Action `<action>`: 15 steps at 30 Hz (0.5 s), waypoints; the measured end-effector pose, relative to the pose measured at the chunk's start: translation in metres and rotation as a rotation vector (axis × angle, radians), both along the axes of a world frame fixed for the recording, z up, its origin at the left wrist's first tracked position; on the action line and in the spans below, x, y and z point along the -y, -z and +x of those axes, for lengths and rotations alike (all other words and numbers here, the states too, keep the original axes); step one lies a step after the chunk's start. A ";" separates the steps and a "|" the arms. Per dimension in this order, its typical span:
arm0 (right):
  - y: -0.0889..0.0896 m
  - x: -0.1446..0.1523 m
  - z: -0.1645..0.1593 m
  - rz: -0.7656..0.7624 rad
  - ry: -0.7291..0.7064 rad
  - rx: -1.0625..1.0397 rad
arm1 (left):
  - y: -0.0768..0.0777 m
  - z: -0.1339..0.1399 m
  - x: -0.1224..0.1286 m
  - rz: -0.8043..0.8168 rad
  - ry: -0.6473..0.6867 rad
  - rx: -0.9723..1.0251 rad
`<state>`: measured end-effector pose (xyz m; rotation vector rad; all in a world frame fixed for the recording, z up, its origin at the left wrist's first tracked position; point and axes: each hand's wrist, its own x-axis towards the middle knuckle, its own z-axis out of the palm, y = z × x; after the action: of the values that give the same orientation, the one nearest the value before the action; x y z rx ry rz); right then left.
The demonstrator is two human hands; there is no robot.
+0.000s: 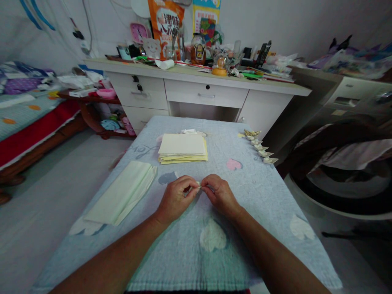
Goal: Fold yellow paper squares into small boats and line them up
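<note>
Over the middle of the cloth-covered table, my left hand [180,194] and my right hand [219,192] almost meet at the fingertips. Both pinch a small piece of pale folded paper [199,185], mostly hidden by the fingers. Beyond my left hand lies a stack of cream and yellow paper sheets [183,145]. Larger pale green folded sheets [122,192] rest at the left side of the table. Along the right edge stands a row of several small folded paper figures [263,153], boat-like in shape, the farthest one patterned yellow and dark.
A light blue cloth [245,241] with heart prints covers the table. Behind it stands a white desk [208,93] crowded with jars, a pink clock [139,32] and an orange bag [165,28]. A washing machine [352,92] is at right, a bed [33,118] at left.
</note>
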<state>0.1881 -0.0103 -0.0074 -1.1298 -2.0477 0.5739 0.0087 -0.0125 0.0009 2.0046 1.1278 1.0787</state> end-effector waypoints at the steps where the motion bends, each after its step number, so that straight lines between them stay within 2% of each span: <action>1: 0.000 0.000 0.000 0.008 -0.006 0.010 | 0.000 0.000 0.000 0.004 0.001 -0.002; 8: -0.004 0.000 -0.003 -0.008 -0.028 0.015 | 0.003 -0.002 -0.001 0.042 0.012 -0.036; 15: 0.000 -0.001 0.001 -0.170 0.009 -0.294 | 0.004 0.000 -0.001 -0.008 -0.026 0.046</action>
<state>0.1892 -0.0093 -0.0077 -1.0788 -1.7666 0.8695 0.0088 -0.0113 -0.0030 1.9538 1.1360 1.1259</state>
